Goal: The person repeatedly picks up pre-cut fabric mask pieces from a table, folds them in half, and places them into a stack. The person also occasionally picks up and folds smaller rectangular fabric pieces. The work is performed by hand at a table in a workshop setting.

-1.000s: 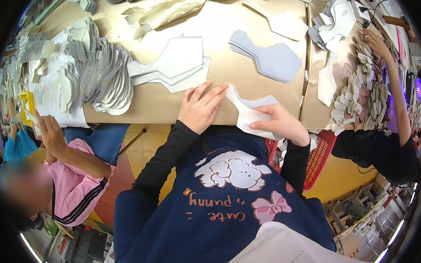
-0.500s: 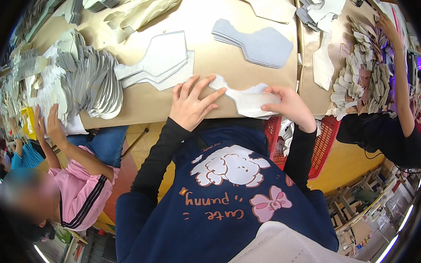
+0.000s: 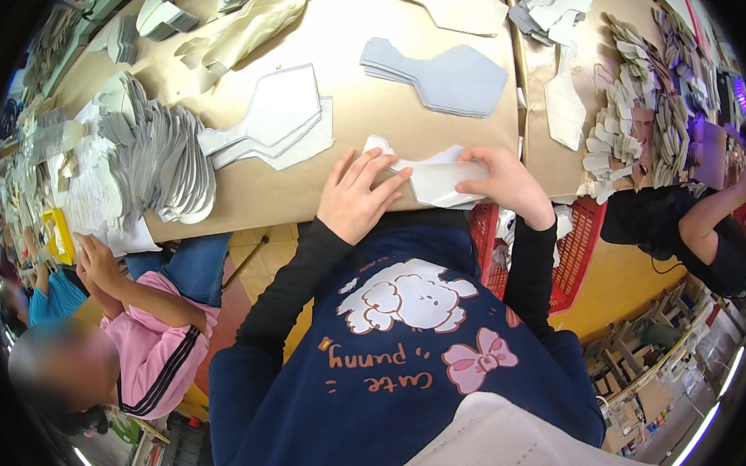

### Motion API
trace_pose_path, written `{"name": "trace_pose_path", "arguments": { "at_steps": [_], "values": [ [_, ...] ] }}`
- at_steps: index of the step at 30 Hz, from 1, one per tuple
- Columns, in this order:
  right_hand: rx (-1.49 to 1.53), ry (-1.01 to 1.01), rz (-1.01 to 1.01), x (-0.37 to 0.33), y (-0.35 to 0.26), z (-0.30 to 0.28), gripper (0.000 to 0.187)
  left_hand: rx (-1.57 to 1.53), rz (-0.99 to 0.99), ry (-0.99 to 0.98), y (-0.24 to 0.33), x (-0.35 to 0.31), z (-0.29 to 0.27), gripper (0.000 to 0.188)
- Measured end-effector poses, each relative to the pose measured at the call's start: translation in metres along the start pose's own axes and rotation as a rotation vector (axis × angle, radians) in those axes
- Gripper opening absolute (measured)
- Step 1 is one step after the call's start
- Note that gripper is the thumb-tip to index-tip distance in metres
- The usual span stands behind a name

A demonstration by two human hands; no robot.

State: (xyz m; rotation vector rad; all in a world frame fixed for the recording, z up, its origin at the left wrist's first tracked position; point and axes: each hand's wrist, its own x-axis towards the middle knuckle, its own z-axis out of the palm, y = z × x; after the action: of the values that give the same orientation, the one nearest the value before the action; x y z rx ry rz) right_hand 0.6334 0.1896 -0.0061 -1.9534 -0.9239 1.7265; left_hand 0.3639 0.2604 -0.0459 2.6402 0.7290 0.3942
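At the table's near edge lies a white cut piece with a narrow neck and a broad end, seemingly layered. My left hand rests over its neck, fingers stretched out and slightly apart. Thumb and fingers of my right hand pinch the broad end at its right side. Beyond my hands lies a neat stack of blue-grey pieces in a similar shape. To the left, a looser stack of white pieces overlaps at angles.
Bundled grey-white pieces crowd the table's left side. Crumpled cream sheeting lies at the back. Past a table seam on the right are a single white piece and more heaps. Red baskets stand below the edge. Co-workers sit on both sides.
My left hand has slid right along the piece's neck. My right hand still pinches the broad end. The left co-worker's hands have come together; the right co-worker's raised arm has lowered.
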Motion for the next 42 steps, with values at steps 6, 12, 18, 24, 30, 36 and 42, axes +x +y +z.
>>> {"name": "trace_pose_path", "arguments": {
  "at_steps": [6, 12, 18, 24, 30, 36, 42],
  "values": [
    [-0.172, 0.041, -0.12, 0.002, 0.008, 0.001, 0.029, -0.08, 0.121, 0.022, 0.003, 0.005, 0.01, 0.035],
    [-0.097, 0.105, -0.151, -0.006, 0.01, 0.004, 0.034, -0.142, 0.115, 0.056, 0.01, 0.014, 0.012, 0.032],
    [0.048, 0.346, -0.143, -0.033, 0.025, 0.021, 0.051, -0.109, 0.03, 0.04, 0.021, 0.032, 0.017, 0.032],
    [0.168, 0.557, -0.238, -0.043, 0.044, 0.05, 0.06, -0.039, 0.055, 0.004, 0.02, 0.045, 0.019, 0.038],
    [0.138, 0.733, -0.228, -0.046, 0.048, 0.06, 0.052, -0.023, 0.027, -0.003, 0.028, 0.049, 0.019, 0.039],
    [-0.179, 0.979, -0.417, -0.045, 0.054, 0.064, 0.035, -0.156, 0.227, 0.002, 0.045, 0.051, 0.033, 0.039],
    [0.04, 0.845, -0.355, -0.055, 0.061, 0.073, 0.03, -0.112, 0.152, 0.012, 0.046, 0.055, 0.035, 0.041]
  ]
}}
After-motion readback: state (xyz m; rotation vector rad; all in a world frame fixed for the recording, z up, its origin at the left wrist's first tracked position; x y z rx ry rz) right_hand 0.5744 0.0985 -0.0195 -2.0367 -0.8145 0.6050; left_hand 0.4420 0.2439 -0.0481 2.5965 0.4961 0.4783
